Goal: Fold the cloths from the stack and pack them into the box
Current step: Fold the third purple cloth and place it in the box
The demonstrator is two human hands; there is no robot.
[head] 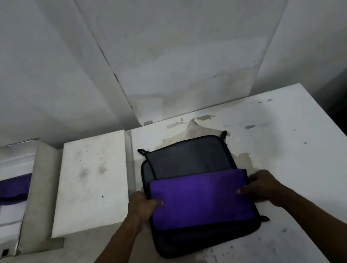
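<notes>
Mid-fold, at lower centre of the frame: a purple rectangular microfibre cloth [201, 199], folded once into a wide band, lying on the stack of dark grey cloths with black edging [189, 158] on the stained white table [297, 157]. Left hand [142, 206] at the band's left edge, thumb on top and fingers tucked beneath, grip closed on the cloth. Right hand [259, 186] mirrored at the right edge, likewise pinching the fabric. At far left of the frame, the open white cardboard box [7, 196], well apart from the stack, already containing one folded purple cloth [11, 190]; its flat white lid [91, 180] between box and stack.

Judged step: first fold done, second pending. Next move likely to call for bringing one end across onto the other, edges matched, without dragging the grey cloths below, then carrying left to the box.
</notes>
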